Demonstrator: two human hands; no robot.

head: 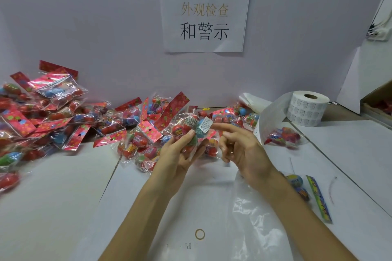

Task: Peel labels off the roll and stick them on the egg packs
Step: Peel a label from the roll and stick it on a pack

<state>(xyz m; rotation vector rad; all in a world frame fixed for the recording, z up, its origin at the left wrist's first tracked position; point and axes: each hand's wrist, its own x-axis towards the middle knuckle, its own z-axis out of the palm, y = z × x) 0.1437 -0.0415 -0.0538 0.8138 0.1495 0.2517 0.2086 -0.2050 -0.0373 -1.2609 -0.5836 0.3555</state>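
Gripping pack in left hand, label on. Right hand empty, forefinger at label. Pile at table back edge likely undone.

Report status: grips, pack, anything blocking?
Left grip holds egg pack. Right grip open, index finger at warning label on pack. Nothing blocking.

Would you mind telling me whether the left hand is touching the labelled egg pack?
Touching: the head view shows the left hand gripping the egg pack, thumb and fingers curled round it.
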